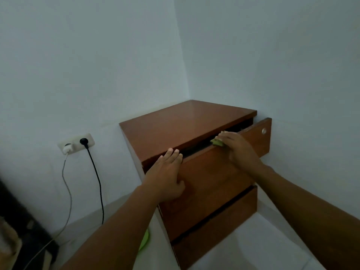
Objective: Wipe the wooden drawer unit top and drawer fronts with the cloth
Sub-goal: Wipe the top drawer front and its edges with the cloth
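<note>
A home room corner: plain walls (87, 55), wooden drawer unit (185, 123), plugged wall socket (76, 143).

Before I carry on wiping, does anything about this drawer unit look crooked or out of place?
Yes: the top drawer is partly open, and the gap under the unit's top widens toward its right end, so it looks askew. The right hand holds the green cloth on its upper edge; the lower drawer looks shut.
</note>
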A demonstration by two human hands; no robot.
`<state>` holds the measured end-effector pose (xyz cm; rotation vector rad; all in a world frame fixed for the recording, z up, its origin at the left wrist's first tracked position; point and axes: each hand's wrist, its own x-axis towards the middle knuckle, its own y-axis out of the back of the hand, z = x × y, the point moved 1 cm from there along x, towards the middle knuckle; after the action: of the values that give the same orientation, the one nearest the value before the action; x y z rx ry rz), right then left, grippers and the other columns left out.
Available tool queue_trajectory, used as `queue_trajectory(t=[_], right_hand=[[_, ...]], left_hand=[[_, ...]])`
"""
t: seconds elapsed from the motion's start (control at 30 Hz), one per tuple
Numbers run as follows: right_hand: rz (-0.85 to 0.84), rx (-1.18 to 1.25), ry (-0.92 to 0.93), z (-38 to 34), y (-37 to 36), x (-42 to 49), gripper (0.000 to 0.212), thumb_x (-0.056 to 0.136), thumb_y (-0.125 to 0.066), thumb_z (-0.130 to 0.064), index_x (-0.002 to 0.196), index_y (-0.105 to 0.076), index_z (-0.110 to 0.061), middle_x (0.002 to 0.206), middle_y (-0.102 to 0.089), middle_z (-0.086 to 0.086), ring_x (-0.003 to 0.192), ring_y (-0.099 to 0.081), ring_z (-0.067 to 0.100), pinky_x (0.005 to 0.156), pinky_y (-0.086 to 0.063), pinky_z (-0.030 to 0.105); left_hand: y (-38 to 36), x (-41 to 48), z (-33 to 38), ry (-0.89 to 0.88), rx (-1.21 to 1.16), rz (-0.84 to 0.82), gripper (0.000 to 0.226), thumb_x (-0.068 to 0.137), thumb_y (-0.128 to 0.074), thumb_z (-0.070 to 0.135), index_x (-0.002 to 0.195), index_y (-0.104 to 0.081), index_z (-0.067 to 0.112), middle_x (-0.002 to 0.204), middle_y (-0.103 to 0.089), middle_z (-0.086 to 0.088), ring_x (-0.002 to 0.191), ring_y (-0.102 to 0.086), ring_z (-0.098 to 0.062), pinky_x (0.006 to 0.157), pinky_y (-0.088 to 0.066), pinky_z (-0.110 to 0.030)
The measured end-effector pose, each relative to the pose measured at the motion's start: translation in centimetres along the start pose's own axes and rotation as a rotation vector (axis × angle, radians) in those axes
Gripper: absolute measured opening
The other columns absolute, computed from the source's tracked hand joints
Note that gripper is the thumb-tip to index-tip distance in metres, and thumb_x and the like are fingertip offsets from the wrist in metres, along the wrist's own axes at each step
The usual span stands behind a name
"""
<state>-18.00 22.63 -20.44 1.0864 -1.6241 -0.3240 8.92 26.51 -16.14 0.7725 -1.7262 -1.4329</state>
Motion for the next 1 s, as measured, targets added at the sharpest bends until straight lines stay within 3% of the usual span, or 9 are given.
queue_trajectory(t=[0.1,0.2,0.3,0.37,0.43,0.5,0.67,0.83,1.0], right_hand=[[0.051,0.015,-0.190,4.4,1.1,1.8,0.064,0.076,-0.058,0.020,0.134,-0.058,-0.007,0.142,-0.054,0.015,0.137,-0.043,0.031,0.116,-0.029,0.038],[0.290,0.198,-0.419,2.9,1.7,2.6,0.054,0.079,-0.051,0.018,0.127,-0.062,-0.005,0.133,-0.060,0.012,0.126,-0.053,0.025,0.109,-0.038,0.026],[0.213,0.291,-0.033,-4.9,0.8,0.2,0.044,0.088,-0.047,0.014,0.121,-0.065,-0.010,0.123,-0.060,-0.001,0.113,-0.054,0.006,0.098,-0.038,0.007],[0.113,0.220,0.280,-8.2,-1.4,-2.7,0.035,0.090,-0.056,-0.002,0.124,-0.064,-0.010,0.128,-0.062,0.004,0.119,-0.055,0.013,0.103,-0.042,0.024],[0.076,0.100,0.369,-7.1,-2.9,-3.7,0.044,0.091,-0.055,-0.012,0.134,-0.058,-0.014,0.139,-0.057,0.005,0.130,-0.049,0.024,0.103,-0.039,0.040],[0.129,0.074,0.258,-3.8,-2.6,-2.7,0.048,0.090,-0.044,-0.014,0.136,-0.057,-0.013,0.140,-0.057,0.007,0.131,-0.047,0.030,0.102,-0.038,0.045],[0.125,-0.036,-0.059,6.6,0.1,2.0,0.061,0.075,-0.061,0.017,0.129,-0.063,-0.010,0.134,-0.061,0.015,0.128,-0.051,0.038,0.102,-0.043,0.060],[0.157,-0.102,-0.227,13.5,2.3,5.2,0.058,0.072,-0.057,0.017,0.122,-0.068,-0.009,0.129,-0.065,0.016,0.117,-0.054,0.041,0.097,-0.045,0.048],[0.309,-0.054,-0.268,14.8,0.9,5.6,0.056,0.074,-0.050,0.018,0.122,-0.067,-0.004,0.129,-0.064,0.017,0.122,-0.052,0.040,0.107,-0.038,0.046]], left_hand=[[-0.4,-0.2,0.3,0.019,0.011,0.018,0.092,0.084,-0.053,0.049,0.155,-0.005,0.018,0.164,-0.001,-0.002,0.150,0.006,-0.017,0.122,-0.001,-0.039],[-0.5,-0.2,0.3,0.013,0.053,0.016,0.098,0.080,-0.053,0.052,0.155,0.000,0.018,0.164,0.005,-0.002,0.150,0.009,-0.016,0.123,0.000,-0.039],[-0.6,-0.1,0.2,0.017,0.065,0.021,0.101,0.077,-0.053,0.050,0.155,0.002,0.019,0.164,0.007,-0.001,0.149,0.011,-0.014,0.122,0.001,-0.039],[-0.6,-0.1,0.1,0.014,0.071,0.024,0.102,0.075,-0.054,0.049,0.155,0.002,0.019,0.164,0.007,0.000,0.149,0.012,-0.013,0.122,0.002,-0.038],[-0.5,-0.2,0.1,0.011,0.069,0.017,0.104,0.073,-0.055,0.050,0.155,0.002,0.020,0.163,0.008,0.002,0.149,0.012,-0.012,0.122,0.004,-0.036],[-0.5,-0.2,0.1,0.015,0.065,0.013,0.105,0.073,-0.055,0.051,0.155,0.003,0.020,0.163,0.009,0.002,0.148,0.014,-0.012,0.121,0.006,-0.034],[-0.1,0.2,0.1,-0.026,0.103,-0.014,0.100,0.078,-0.050,0.051,0.154,0.006,0.020,0.160,0.019,0.003,0.146,0.023,-0.012,0.122,0.003,-0.038],[0.2,4.1,1.6,-0.138,0.126,-0.056,0.099,0.082,-0.047,0.057,0.153,0.012,0.023,0.160,0.023,0.004,0.145,0.026,-0.011,0.121,0.007,-0.036],[-0.1,7.7,2.9,-0.246,0.118,-0.061,0.101,0.085,-0.046,0.061,0.152,0.018,0.023,0.158,0.028,0.004,0.143,0.029,-0.010,0.118,0.012,-0.032]])
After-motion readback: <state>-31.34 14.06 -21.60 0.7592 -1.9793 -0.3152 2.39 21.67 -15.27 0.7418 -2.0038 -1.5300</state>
